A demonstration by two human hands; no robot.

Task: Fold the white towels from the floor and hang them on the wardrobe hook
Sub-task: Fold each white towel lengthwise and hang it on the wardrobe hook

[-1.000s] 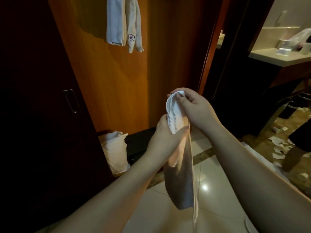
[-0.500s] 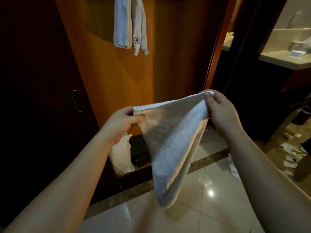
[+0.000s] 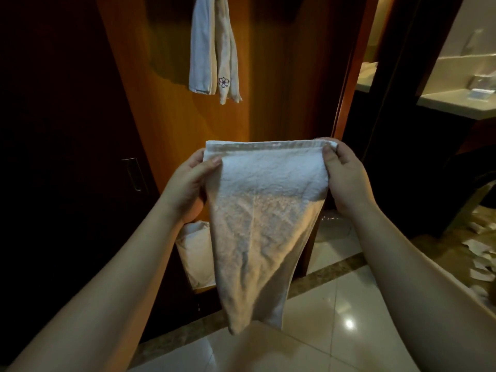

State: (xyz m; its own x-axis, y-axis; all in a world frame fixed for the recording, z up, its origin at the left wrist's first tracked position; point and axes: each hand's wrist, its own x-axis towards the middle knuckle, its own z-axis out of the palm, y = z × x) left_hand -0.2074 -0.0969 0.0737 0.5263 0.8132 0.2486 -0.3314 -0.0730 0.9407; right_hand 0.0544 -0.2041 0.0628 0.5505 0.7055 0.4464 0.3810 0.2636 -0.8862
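A white towel (image 3: 257,216) hangs spread between both hands in front of the wooden wardrobe door (image 3: 281,76). My left hand (image 3: 188,183) pinches its top left corner and my right hand (image 3: 346,175) pinches its top right corner, so the top hem runs level. The towel narrows to a point below, above the floor. Two white towels (image 3: 212,47), one with a small flower emblem, hang high on the wardrobe door; the hook itself is out of view.
A dark door with a metal handle (image 3: 132,173) stands at the left. A white bag (image 3: 196,253) sits low inside the wardrobe. A washbasin counter (image 3: 456,103) is at the right, with paper scraps (image 3: 477,253) on the glossy tiled floor (image 3: 349,318).
My hands moved apart and levelled out, stretching the bunched towel into a flat sheet with a straight top hem. The camera came closer to the wardrobe door.
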